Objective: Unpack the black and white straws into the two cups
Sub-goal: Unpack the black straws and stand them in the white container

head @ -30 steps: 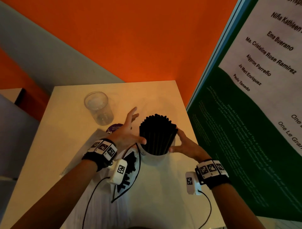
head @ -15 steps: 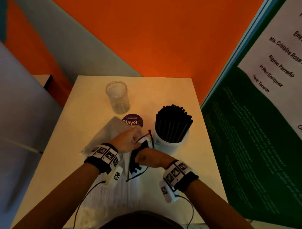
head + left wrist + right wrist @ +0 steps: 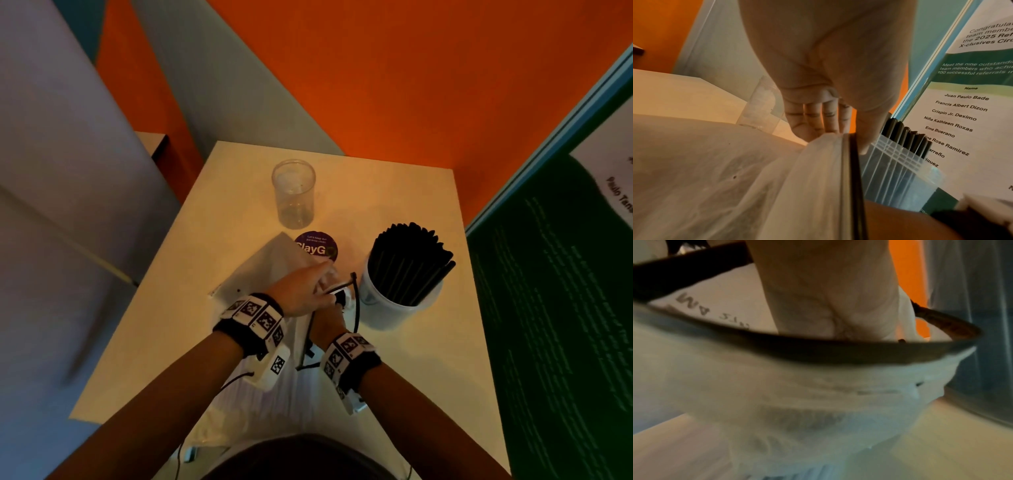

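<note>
A white cup (image 3: pixel 394 308) at the right holds a full bundle of black straws (image 3: pixel 411 260). An empty clear cup (image 3: pixel 293 192) stands farther back on the table (image 3: pixel 428 394). A plastic bag of white straws (image 3: pixel 260 394) lies under my forearms, its black-rimmed mouth (image 3: pixel 356 301) held up. My left hand (image 3: pixel 308 287) pinches that rim (image 3: pixel 854 151), thumb (image 3: pixel 867 129) on one side, fingers (image 3: pixel 813 116) on the other. My right hand (image 3: pixel 330 320) reaches through the rim (image 3: pixel 818 345) into the bag (image 3: pixel 818 394); its fingers are hidden inside.
A flat empty plastic wrapper (image 3: pixel 253 274) lies left of the bag, partly over a round purple sticker (image 3: pixel 317 246). A green and white poster board (image 3: pixel 555 308) stands close along the table's right edge. An orange wall (image 3: pixel 376 85) rises behind.
Both hands left the cup of black straws and came back to the bag. The left took hold of its rim and the right went into its mouth.
</note>
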Tool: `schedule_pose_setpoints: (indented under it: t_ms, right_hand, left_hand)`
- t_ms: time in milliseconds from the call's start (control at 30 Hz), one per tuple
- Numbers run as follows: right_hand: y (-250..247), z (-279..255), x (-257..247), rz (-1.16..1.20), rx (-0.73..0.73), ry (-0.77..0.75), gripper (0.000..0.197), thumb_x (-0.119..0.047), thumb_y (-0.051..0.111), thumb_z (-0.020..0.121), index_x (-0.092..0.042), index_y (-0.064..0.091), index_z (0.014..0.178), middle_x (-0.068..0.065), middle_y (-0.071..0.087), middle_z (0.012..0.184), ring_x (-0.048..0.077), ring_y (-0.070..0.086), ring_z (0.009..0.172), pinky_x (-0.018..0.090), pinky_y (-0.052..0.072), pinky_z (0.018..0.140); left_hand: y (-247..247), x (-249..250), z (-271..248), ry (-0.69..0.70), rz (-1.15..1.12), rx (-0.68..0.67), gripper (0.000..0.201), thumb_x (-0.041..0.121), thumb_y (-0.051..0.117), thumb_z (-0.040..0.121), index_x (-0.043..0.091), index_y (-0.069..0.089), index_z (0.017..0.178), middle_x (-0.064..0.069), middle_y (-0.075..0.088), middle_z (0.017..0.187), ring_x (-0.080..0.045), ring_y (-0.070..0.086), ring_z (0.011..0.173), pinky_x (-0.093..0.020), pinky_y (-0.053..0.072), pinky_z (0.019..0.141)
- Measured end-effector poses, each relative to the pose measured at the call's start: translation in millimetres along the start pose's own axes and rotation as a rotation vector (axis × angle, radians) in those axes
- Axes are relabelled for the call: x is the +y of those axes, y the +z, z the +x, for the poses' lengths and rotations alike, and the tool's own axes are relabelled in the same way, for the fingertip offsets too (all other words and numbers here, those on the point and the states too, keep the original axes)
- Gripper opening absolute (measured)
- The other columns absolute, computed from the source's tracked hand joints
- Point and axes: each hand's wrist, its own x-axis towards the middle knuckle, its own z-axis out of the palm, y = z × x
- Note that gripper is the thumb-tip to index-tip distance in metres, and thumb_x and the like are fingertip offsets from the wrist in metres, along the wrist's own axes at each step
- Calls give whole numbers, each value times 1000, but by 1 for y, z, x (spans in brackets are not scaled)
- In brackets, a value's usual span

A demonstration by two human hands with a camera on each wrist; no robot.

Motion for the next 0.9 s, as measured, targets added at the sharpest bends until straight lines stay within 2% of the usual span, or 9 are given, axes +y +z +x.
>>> schedule_pose_setpoints:
  t_ms: [200, 367, 500, 567, 667, 733, 800, 833, 900]
  right_hand:
    - [2, 4, -1, -26, -26, 17, 48, -22, 35, 102, -9, 26, 147, 13, 32, 150, 33, 33, 135, 43, 31, 112]
    - [-1, 4, 2, 160, -29, -1, 38, -16, 38, 101, -7, 42, 138, 15, 45, 140, 32, 44, 126, 43, 40, 107]
    - [-3, 2, 2, 102, -22, -9, 41, -19, 41, 100, -9, 39, 140, 13, 42, 142, 31, 42, 128, 43, 38, 108]
    - [-3, 1, 2, 98, -29, -23, 39, -17, 40, 100, -8, 41, 138, 15, 44, 140, 32, 44, 125, 44, 41, 106]
    - [-9, -5, 3, 73, -67, -66, 33, -12, 39, 100, -4, 49, 130, 19, 51, 133, 35, 50, 119, 46, 45, 101]
    - [-19, -14, 5, 56, -128, -94, 30, -11, 38, 101, 2, 56, 121, 23, 56, 127, 36, 54, 116, 45, 45, 100]
    - [-33, -25, 7, 47, -174, -159, 30, -9, 37, 101, 5, 63, 105, 25, 61, 119, 37, 57, 109, 43, 45, 99]
    - [-42, -31, 8, 70, -187, -168, 30, -7, 37, 100, 4, 64, 95, 25, 62, 115, 37, 57, 103, 41, 46, 96]
    - [-62, -46, 14, 50, -217, -160, 25, -8, 39, 98, 1, 61, 89, 21, 60, 110, 33, 57, 91, 29, 47, 82]
  left_hand:
    - [-1, 1, 1, -3, -5, -5, 39, 24, 63, 91, 14, 49, 126, -3, 58, 105, -18, 56, 88, -33, 48, 78]
    - [-2, 1, 3, 7, 2, -8, 37, 25, 63, 91, 15, 51, 124, -4, 59, 106, -17, 56, 87, -32, 48, 78]
    - [-3, 2, 3, 17, 12, -11, 36, 25, 63, 91, 14, 52, 123, -4, 60, 106, -17, 56, 87, -33, 49, 77]
    - [-3, 2, 3, 13, 22, -10, 36, 25, 63, 91, 15, 52, 123, -4, 60, 106, -15, 56, 86, -29, 48, 74]
    - [-4, 4, 0, 8, 31, -13, 36, 25, 64, 90, 15, 53, 123, -2, 60, 104, -16, 56, 87, -30, 48, 74]
    - [-4, 6, -1, 18, 41, -7, 36, 24, 64, 90, 13, 53, 122, -4, 60, 108, -18, 56, 93, -38, 50, 83]
    - [-4, 10, -3, 71, 80, 24, 37, 22, 65, 89, 12, 54, 123, -6, 57, 116, -18, 53, 105, -39, 45, 92]
    - [-4, 13, -5, 121, 115, 45, 38, 19, 66, 87, 11, 54, 123, -6, 56, 120, -19, 50, 110, -37, 42, 96]
    - [-3, 19, -10, 241, 158, 55, 45, 10, 66, 81, 11, 53, 125, -6, 53, 123, -20, 46, 115, -35, 36, 99]
